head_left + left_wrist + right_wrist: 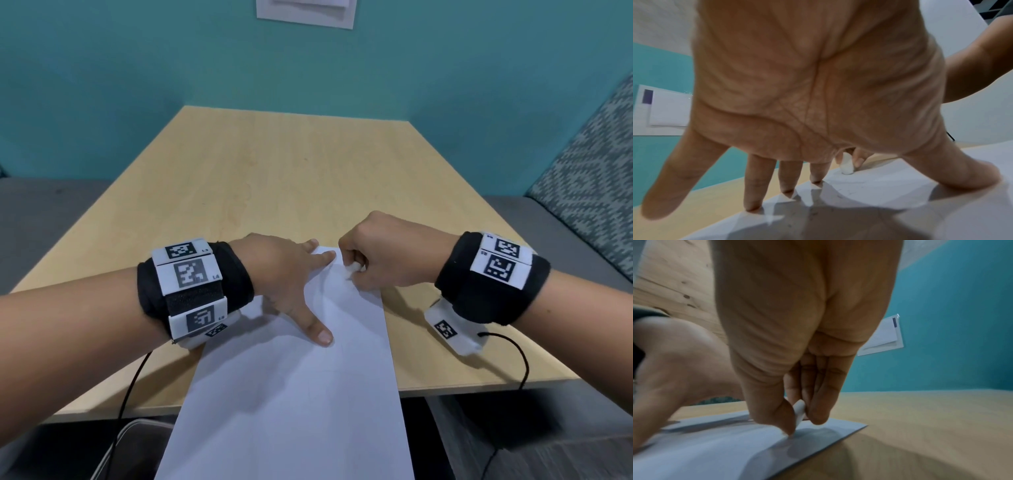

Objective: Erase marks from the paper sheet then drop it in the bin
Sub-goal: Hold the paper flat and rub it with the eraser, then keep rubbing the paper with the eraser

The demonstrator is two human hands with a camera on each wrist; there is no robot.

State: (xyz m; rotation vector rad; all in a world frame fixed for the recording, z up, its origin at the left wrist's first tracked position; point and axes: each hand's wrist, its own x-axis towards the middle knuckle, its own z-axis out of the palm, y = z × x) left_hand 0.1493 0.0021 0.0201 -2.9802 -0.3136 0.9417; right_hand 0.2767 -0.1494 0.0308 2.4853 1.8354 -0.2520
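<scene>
Overhead, the wooden table [274,171] meets a teal wall [137,51]; left hand [284,274] flat on paper [291,394], right hand [387,253] pinching eraser [351,269].

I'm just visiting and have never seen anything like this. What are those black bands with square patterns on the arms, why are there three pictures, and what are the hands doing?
No machine here: a person works with bare hands. The black wristbands carry patterned tags and small cameras. One picture comes from a camera on the head, looking down; the other two look along each palm from the wrists. On the wooden table lies a white paper sheet, its near end hanging over the edge. The left hand presses it flat with spread fingers. The right hand pinches a small white eraser against the sheet near its far edge. A bin shows partly, below the table.
</scene>
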